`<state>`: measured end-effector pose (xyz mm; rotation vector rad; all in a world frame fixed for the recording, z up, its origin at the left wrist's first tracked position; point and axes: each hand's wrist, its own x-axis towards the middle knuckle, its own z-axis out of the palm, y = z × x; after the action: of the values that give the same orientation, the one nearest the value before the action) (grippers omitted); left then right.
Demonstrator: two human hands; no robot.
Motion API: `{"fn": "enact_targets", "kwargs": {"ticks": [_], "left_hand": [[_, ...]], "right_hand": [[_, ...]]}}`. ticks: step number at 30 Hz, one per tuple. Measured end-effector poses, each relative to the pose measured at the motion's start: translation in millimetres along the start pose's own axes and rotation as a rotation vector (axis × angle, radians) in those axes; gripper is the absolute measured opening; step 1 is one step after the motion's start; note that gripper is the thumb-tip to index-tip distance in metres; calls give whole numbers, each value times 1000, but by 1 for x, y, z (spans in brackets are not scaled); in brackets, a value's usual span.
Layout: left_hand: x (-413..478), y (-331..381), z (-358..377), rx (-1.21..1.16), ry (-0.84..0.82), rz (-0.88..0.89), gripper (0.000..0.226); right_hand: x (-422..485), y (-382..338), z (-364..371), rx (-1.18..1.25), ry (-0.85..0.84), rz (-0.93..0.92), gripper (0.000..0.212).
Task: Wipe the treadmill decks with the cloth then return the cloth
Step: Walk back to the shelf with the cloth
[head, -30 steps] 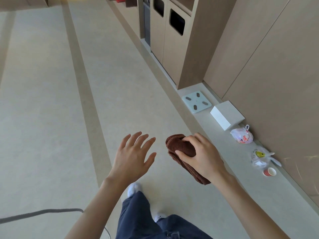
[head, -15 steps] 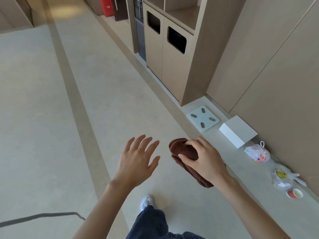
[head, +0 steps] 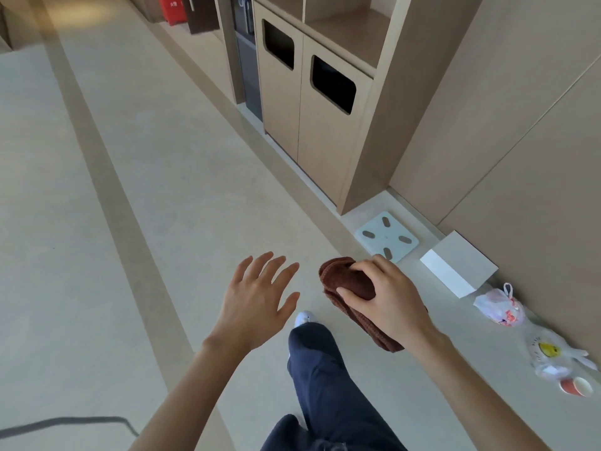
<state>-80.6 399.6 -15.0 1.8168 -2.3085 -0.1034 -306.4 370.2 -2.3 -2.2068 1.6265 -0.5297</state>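
Cloth: the folded brown cloth (head: 348,283) is hanging in the air just on the near side of the scale (head: 386,237), held in the right hand (head: 387,304). Its lower end is slipping out of sight behind the wrist.
Right hand: the fingers and thumb are curling over the cloth and clamping it from above.
Left hand: the left hand (head: 257,301) is hovering further left of the scale than the cloth, fingers spread apart and holding nothing.
Hidden: a trouser leg (head: 325,379) is covering all but the toe of a white shoe (head: 305,319). The second leg is running off the bottom edge.
Cut off: the cable (head: 65,423), far left of the scale, is running out of frame.
Right of the scale: a white box (head: 455,270), a plastic bag (head: 499,307), a clear bag (head: 549,351) with a yellow face printed on it, and a paper cup (head: 577,387) are lining the wall.
Writing: white characters are showing on a red object (head: 172,9) far beyond the scale, too small to read.
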Motion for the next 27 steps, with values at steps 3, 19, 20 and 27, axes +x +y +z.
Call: {"fn": "enact_targets", "kwargs": {"ticks": [3, 19, 20, 27], "left_hand": [[38, -20, 6, -7, 10, -8, 42], [311, -153, -4, -33, -6, 46, 44], [323, -161, -3, -35, -16, 50, 44], [423, -227, 7, -41, -18, 170, 43]], "right_hand": [[42, 6, 9, -19, -16, -5, 38], [335, 26, 19, -11, 58, 34, 33], [349, 26, 21, -13, 60, 42, 33], [448, 27, 42, -4, 123, 119, 35]]}}
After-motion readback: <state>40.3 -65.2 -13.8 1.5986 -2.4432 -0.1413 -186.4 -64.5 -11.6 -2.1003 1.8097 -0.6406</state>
